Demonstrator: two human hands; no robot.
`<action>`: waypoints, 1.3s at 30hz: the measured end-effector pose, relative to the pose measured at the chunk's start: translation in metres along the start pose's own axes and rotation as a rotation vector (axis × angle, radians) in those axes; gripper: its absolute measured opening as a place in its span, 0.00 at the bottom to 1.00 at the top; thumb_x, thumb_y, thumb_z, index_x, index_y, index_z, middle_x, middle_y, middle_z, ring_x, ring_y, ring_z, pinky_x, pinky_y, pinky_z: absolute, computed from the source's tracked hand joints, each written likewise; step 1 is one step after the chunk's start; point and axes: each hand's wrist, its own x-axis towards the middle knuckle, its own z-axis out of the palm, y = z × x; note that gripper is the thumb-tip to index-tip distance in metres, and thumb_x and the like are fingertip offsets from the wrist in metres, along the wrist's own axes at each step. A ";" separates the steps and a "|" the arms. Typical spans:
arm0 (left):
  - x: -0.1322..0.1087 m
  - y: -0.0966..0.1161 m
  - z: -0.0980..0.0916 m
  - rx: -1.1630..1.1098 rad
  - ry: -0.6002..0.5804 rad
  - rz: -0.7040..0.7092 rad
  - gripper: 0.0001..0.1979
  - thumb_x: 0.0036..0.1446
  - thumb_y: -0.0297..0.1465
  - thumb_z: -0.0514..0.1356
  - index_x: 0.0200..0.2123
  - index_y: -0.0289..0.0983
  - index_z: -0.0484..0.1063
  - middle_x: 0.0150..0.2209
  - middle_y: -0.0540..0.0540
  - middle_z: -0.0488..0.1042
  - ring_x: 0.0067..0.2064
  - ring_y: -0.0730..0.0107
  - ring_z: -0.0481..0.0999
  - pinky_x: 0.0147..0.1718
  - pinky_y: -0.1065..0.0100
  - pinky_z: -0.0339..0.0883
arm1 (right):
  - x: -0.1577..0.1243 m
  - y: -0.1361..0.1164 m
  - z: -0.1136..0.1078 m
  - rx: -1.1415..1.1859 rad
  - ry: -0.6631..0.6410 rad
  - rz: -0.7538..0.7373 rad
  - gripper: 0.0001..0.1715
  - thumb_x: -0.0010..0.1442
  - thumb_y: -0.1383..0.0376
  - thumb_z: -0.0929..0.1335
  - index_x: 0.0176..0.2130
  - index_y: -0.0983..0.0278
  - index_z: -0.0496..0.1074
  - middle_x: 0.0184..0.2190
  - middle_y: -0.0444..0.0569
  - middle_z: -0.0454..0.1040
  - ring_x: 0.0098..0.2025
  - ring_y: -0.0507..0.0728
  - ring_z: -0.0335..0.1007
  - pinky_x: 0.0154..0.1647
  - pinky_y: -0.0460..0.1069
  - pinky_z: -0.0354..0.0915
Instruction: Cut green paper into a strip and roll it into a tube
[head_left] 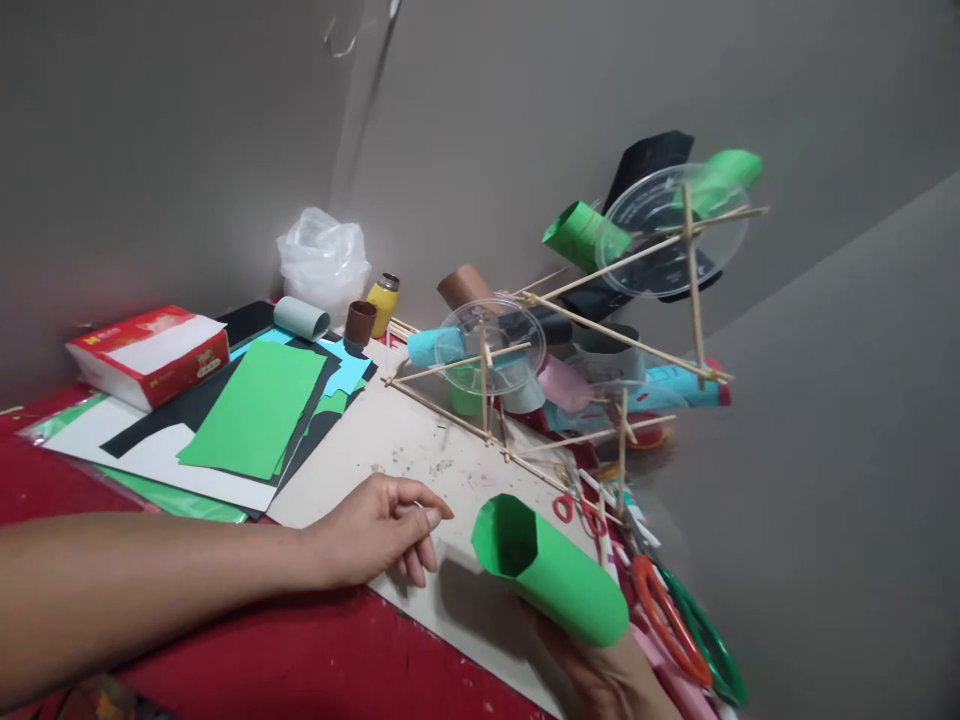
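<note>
A green paper tube (574, 580) is held up over the near part of the pale board (420, 420), its open end facing left. My right hand (600, 672) is under and behind it, gripping it from below; most of its fingers are hidden by the tube. My left hand (390, 530) hovers left of the tube over the board's edge, palm side turned right, fingers loosely curled and apart, with nothing in it. Behind both hands stands a wooden stick frame (615, 335) with clear plastic discs (491, 345) and coloured paper tubes on it.
Green paper sheets (259, 405) and dark card lie at the left, beside a red tissue box (150, 350). At the back are a white plastic bag (322, 255), a yellow bottle (384, 303) and a brown tube (360, 323). Scissors (671, 620) lie at the right edge.
</note>
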 end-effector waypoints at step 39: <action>0.006 0.006 -0.011 0.194 0.083 0.120 0.16 0.56 0.33 0.57 0.45 0.30 0.69 0.22 0.50 0.73 0.20 0.76 0.72 0.22 0.73 0.67 | 0.039 -0.151 0.070 -1.614 -0.394 0.088 0.17 0.38 0.79 0.66 0.29 0.69 0.79 0.21 0.53 0.76 0.27 0.58 0.72 0.25 0.47 0.57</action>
